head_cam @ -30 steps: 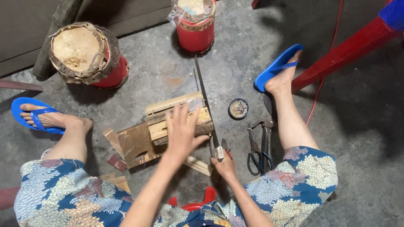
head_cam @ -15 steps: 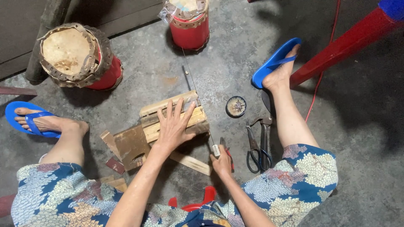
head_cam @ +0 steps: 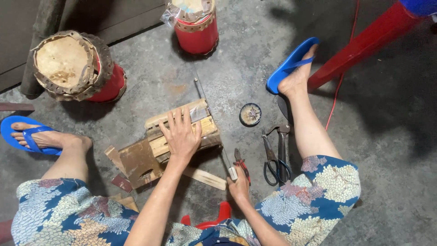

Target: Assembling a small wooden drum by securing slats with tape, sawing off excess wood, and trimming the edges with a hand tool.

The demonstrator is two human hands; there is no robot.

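My left hand (head_cam: 182, 134) lies flat, fingers spread, on a bundle of pale bamboo strips (head_cam: 207, 126) that rests on a rough wooden block (head_cam: 136, 159) on the floor between my legs. My right hand (head_cam: 240, 183) is shut on the white handle of a thin saw (head_cam: 233, 173). Its narrow blade (head_cam: 202, 95) runs away from me along the right end of the strips. A loose wooden slat (head_cam: 205, 177) lies under my left forearm.
Two red drums with hide tops stand at the back left (head_cam: 73, 68) and back centre (head_cam: 195, 27). Red-handled pliers (head_cam: 239, 157), scissors (head_cam: 271, 159), a hammer (head_cam: 283, 143) and a small round tin (head_cam: 250, 114) lie right of the block. A red pole (head_cam: 364, 45) slants at far right.
The saw has slid back toward me, its tip now nearer the block. My right hand dropped slightly with it. My left hand stays pressed on the strips.
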